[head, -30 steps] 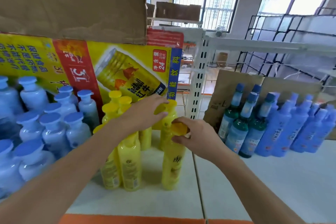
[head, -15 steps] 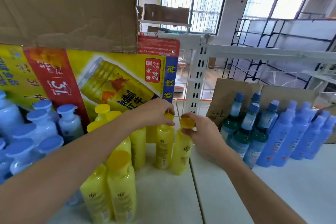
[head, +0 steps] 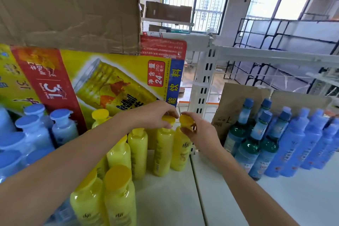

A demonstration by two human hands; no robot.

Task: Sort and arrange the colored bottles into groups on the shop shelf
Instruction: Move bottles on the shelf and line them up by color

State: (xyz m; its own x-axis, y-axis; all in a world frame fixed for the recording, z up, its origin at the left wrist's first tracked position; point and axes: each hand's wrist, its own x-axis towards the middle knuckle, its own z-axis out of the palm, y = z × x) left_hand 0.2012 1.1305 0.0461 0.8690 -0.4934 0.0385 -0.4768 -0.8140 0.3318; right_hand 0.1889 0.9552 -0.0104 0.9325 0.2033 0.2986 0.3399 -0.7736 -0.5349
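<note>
Right at the back edge of the white shop shelf (head: 170, 198), beside the perforated white upright post (head: 203, 86), two tall yellow plastic bottles stand side by side and upright. The left hand (head: 156, 115) is closed over the yellow cap of the left one of the pair (head: 163, 150), fingers curled down around the cap from above. The right hand (head: 200, 132) pinches the yellow cap of the right one of the pair (head: 180, 150), thumb under the cap's rim and fingers over its top. The two caps are nearly touching.

Further yellow bottles stand to the left: a row running toward the front edge (head: 137, 152), ending in two at the front (head: 117, 202) with flat yellow caps. One more yellow cap (head: 100, 114) shows behind the left forearm.

Toward the left end of the shelf stands a group of pale blue bottles with rounded blue caps (head: 62, 126). Behind both groups leans a large yellow and red printed drinks carton (head: 102, 82), with a plain brown cardboard box (head: 69, 7) on top of it.

On the adjoining shelf panel to the right, well apart from the yellow ones, stand green bottles with blue caps (head: 247, 145) and, beyond them, a cluster of slim blue bottles (head: 302, 139), all backed by brown cardboard sheets (head: 238, 97).
</note>
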